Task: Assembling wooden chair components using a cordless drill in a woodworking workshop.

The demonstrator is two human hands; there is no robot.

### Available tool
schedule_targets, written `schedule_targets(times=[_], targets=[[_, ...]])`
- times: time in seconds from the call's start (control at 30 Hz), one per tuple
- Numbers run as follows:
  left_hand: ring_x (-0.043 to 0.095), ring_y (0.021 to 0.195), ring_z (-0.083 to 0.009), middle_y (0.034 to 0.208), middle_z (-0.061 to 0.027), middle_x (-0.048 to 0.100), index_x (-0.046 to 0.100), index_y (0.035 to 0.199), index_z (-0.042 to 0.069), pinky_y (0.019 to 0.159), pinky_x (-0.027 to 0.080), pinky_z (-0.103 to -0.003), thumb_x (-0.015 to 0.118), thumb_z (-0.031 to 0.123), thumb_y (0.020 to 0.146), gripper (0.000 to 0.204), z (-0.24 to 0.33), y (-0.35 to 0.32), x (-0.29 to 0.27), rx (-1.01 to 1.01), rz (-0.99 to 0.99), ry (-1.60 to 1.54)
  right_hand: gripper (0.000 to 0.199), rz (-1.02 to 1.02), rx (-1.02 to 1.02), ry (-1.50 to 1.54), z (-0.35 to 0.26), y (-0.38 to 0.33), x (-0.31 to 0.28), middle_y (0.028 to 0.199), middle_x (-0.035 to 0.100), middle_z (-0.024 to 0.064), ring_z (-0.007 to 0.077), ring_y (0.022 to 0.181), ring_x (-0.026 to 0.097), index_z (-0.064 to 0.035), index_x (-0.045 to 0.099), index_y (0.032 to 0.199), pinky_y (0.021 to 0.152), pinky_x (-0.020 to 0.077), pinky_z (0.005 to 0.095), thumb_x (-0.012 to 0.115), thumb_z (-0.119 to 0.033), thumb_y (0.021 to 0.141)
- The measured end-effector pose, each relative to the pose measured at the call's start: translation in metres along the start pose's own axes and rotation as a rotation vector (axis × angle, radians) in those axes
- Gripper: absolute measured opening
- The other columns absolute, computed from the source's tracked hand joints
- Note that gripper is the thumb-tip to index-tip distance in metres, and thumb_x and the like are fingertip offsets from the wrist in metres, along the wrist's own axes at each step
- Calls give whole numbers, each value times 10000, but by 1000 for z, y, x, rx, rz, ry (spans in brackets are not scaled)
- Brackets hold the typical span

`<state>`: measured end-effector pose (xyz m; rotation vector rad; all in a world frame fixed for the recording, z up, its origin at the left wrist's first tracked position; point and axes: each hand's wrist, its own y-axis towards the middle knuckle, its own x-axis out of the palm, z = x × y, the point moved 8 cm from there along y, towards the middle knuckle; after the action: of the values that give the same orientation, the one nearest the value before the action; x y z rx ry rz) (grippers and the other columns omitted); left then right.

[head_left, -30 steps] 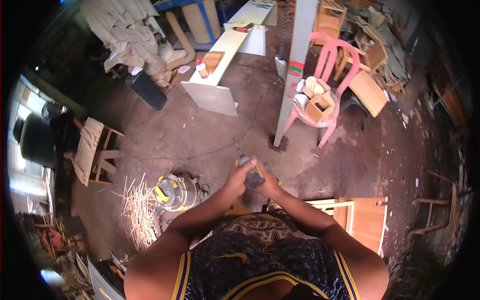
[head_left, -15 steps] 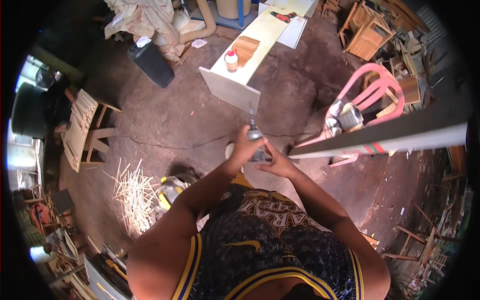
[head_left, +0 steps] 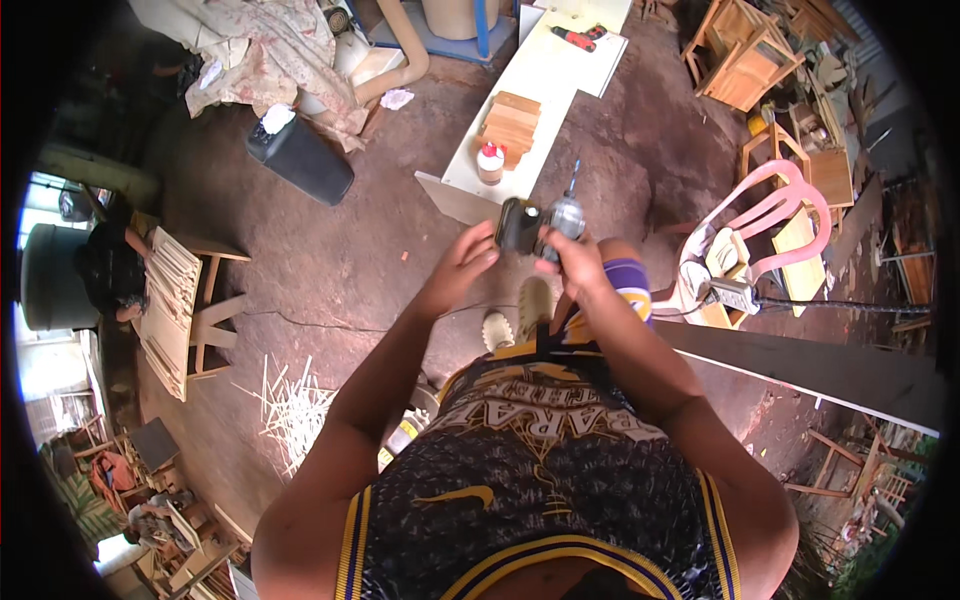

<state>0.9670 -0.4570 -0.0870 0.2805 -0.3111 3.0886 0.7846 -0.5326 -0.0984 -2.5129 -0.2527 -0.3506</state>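
My right hand is closed around the grip of a cordless drill. A long bluish bit points away from me out of its chuck. The drill's black battery base faces left. My left hand is just beside that base with fingers apart, holding nothing; whether a fingertip touches the base I cannot tell. Ahead is a low white bench bearing a red-capped bottle, stacked wooden pieces and a red-and-black power tool.
At right a pink plastic chair carries several items, and a long dark board lies near it. At left another person is at a small table of thin sticks. Loose sticks lie on the floor; a black bin stands farther off.
The drill has gone from my left hand to my right. My left hand has let go and moved left with open fingers. My view has shifted, and the long board appears lower.
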Motion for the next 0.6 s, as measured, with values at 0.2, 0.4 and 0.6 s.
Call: schedule_targets(times=[0.2, 0.4, 0.6], targets=[[491, 1268, -335, 1400, -182, 463, 427, 1385, 35, 1008, 439, -399, 689, 256, 876, 614, -93, -82, -170, -411, 347, 619, 396, 122, -176, -104, -84, 80, -17, 974, 636, 46, 131, 785, 620, -54, 551, 1141, 506, 579, 262, 722, -130, 792], [537, 1204, -325, 1357, -166, 512, 467, 1360, 46, 984, 451, -399, 681, 213, 880, 551, -94, -31, -184, -348, 579, 556, 374, 163, -254, -171, -159, 199, -71, 917, 638, 50, 134, 724, 623, -64, 579, 1094, 489, 567, 258, 756, -131, 772], [553, 1166, -269, 1307, -135, 542, 497, 1321, 57, 948, 461, -385, 698, 128, 848, 520, 14, 214, -66, -21, 586, 666, 442, -32, -118, -371, -215, 435, -115, 959, 640, 61, 171, 752, 638, -80, 562, 1135, 511, 557, 310, 777, -148, 755]])
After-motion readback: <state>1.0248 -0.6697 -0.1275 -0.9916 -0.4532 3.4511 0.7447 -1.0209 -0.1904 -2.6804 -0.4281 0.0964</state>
